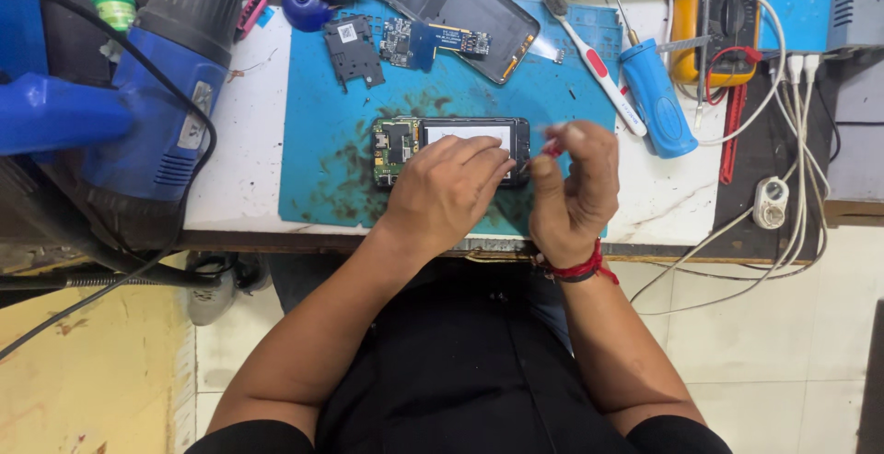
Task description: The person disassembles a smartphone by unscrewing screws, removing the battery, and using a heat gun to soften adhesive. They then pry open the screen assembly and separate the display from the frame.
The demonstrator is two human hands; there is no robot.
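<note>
An opened phone [460,132] with its green circuit board exposed lies on a blue work mat [322,132]. My left hand [448,187] rests on the phone's lower edge and presses it down. My right hand [575,182] hovers at the phone's right end, fingers pinched on a small red-tipped tool [551,148], blurred. A red thread band circles my right wrist.
A large blue heat gun [157,95] fills the left side. A black phone back cover [456,12] and loose boards [396,41] lie at the mat's far edge. A toothbrush [594,63], a blue screwdriver [658,99], a yellow multimeter [714,21] and white cables [783,187] sit right.
</note>
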